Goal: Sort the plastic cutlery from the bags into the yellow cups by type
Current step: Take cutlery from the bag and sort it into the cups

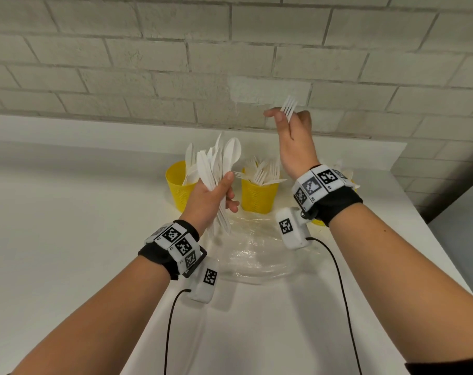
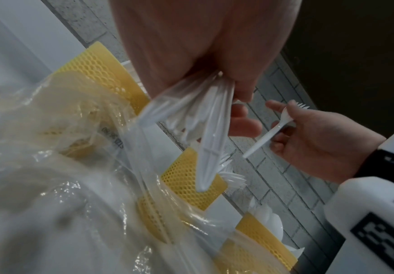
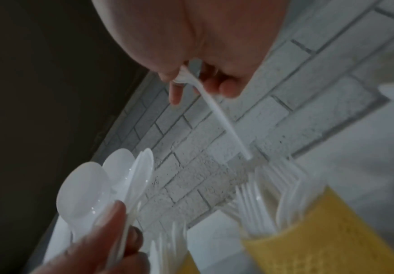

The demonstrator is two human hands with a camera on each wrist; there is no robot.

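Right hand (image 1: pixel 293 136), upper right of frame, pinched one fork (image 1: pixel 289 106) above fork cup (image 1: pixel 259 194). Left hand (image 1: pixel 211 198), centre, clutched mixed cutlery bundle (image 1: pixel 219 169). Risk: loose bundle could slip, scattering pcs onto surface (image 1: pixel 67 212).

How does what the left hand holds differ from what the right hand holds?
The left hand grips a mixed bundle of many pieces, spoons among them; the right hand pinches one fork. The bundle is held lower, near the yellow cups; the fork is raised higher. Both are white plastic.
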